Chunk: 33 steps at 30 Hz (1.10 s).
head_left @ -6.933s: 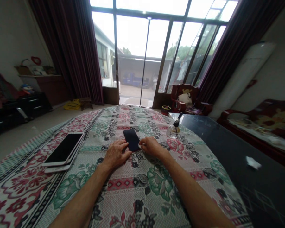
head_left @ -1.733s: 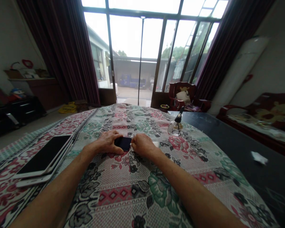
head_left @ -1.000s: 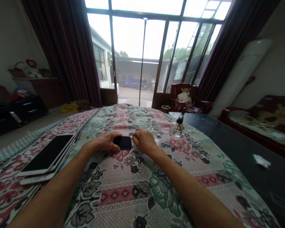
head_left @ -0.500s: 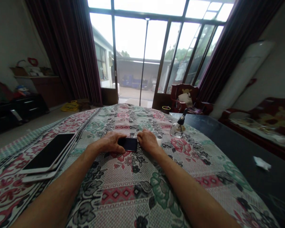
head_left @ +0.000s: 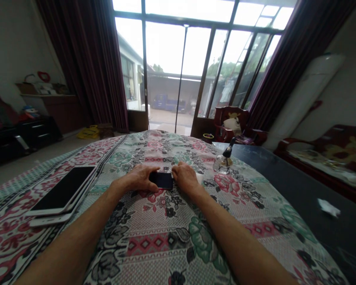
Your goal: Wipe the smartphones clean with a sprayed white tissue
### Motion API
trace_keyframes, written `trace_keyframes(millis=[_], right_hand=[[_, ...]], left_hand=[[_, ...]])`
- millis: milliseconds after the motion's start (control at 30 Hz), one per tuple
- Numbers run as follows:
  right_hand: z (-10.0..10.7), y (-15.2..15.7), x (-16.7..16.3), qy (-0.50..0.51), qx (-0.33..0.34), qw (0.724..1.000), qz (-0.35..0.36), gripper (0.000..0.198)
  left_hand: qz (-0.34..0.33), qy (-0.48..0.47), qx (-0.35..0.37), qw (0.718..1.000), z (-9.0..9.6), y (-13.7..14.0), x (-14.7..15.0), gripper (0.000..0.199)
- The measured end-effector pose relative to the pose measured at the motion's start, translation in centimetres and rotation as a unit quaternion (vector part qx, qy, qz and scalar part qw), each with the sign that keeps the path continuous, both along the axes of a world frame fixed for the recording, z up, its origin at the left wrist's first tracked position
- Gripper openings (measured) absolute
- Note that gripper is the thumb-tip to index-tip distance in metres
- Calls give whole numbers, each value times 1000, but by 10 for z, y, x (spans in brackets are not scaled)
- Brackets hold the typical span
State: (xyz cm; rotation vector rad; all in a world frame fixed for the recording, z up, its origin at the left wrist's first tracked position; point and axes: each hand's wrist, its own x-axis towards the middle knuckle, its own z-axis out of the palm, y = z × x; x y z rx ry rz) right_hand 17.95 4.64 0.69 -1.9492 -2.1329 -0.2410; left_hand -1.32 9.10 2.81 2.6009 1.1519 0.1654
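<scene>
A dark smartphone (head_left: 163, 181) lies flat on the flowered tablecloth (head_left: 154, 213), its long side running left to right. My left hand (head_left: 140, 178) grips its left end, thumb on the near edge and fingers on the far edge. At the phone's right end is my right hand (head_left: 184, 176), with its fingers curled together; whether something small is in them is hidden. A white thing (head_left: 199, 178), partly covered by my right hand, lies just beyond it to the right.
Stacked tablets (head_left: 63, 190) with white frames lie at the left. A clear glass bottle (head_left: 224, 163) with a black top stands at the right. Crumpled white paper (head_left: 329, 206) lies on the dark table (head_left: 302, 186). A wooden chair (head_left: 230, 118) stands behind.
The view has shifted very slightly. Both hands and the phone keep almost the same places on the cloth.
</scene>
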Motion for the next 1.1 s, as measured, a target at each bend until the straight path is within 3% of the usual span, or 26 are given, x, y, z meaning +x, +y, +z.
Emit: trace_keyframes(millis=[100, 300, 667, 900, 1100], right_hand=[[1, 1, 15, 7, 25, 999, -30, 28], [3, 0, 18, 38, 74, 997, -3, 26], [-2, 2, 18, 55, 78, 995, 13, 25], [-2, 1, 14, 45, 68, 997, 15, 24], [-4, 0, 11, 41, 64, 997, 25, 25]], left_hand=[[6, 4, -6, 1000, -1, 1, 0, 67], [32, 71, -25, 997, 5, 4, -13, 87], [112, 138, 11, 984, 9, 9, -21, 77], [193, 141, 40, 970, 14, -11, -3, 75], [214, 152, 49, 964, 12, -17, 10, 74]])
